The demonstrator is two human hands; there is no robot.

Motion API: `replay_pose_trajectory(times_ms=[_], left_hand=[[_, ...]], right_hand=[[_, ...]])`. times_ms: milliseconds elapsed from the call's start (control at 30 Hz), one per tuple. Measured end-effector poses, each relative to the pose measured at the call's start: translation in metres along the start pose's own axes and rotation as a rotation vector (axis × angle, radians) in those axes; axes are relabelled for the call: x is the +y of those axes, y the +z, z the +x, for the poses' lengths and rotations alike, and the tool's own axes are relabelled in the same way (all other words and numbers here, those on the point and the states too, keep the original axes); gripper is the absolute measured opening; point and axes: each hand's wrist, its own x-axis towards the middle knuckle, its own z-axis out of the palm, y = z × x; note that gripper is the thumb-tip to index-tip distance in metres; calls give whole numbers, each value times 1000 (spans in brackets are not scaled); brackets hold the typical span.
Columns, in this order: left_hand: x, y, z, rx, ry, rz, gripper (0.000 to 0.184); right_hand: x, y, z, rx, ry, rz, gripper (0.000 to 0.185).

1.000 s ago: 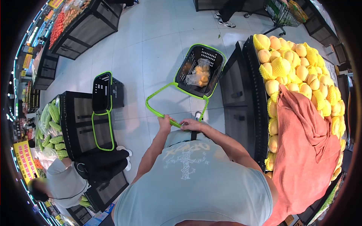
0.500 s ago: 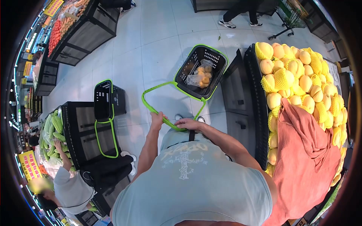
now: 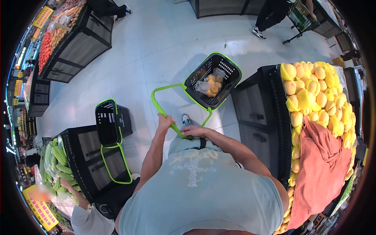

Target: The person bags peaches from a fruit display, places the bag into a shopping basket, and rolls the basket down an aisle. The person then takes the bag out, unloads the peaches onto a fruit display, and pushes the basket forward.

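A black shopping basket [image 3: 189, 80] with a bright green rim stands tilted ahead of me on the floor. Inside lies a clear plastic bag of round yellowish fruit [image 3: 212, 85]. The basket's long green handle [image 3: 168, 87] stretches back toward my waist. My left hand [image 3: 166, 122] is closed around the handle's left side. Over the handle's near end, my right hand [image 3: 192, 131] has its fingers curled on it, partly hiding it. A dark band circles my right wrist.
Peaches in yellow foam nets [image 3: 313, 90] fill a stand on the right, with a reddish cloth [image 3: 319, 172] over part of it. Another black basket [image 3: 107, 127] is on the left. A person's sleeve [image 3: 90, 221] shows beside the bitter melons [image 3: 58, 156]. A person pushes a cart [image 3: 301, 17].
The view has advanced, so the side stands sit lower in it. My hands keep the handle and the basket moves along with me. The person with the cart has shifted right.
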Motion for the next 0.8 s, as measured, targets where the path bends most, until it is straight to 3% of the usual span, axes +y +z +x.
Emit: replay_pose_trajectory(times_ms=[133, 433, 500, 567, 667, 800], left_hand=[[7, -16, 60, -112, 77, 18, 35], [27, -20, 83, -59, 89, 24, 39], [30, -11, 94, -65, 120, 1, 39], [35, 3, 108, -93, 118, -7, 38], [53, 29, 124, -130, 110, -16, 37], [65, 38, 160, -173, 107, -49, 40]], right_hand=[[-21, -13, 37, 71, 25, 83, 38], [-57, -13, 59, 156, 96, -41, 32], [-63, -17, 59, 182, 121, -88, 33], [-66, -26, 57, 349, 119, -115, 43], [-63, -53, 57, 371, 43, -24, 47], [-74, -79, 77, 459, 1, -87, 45]])
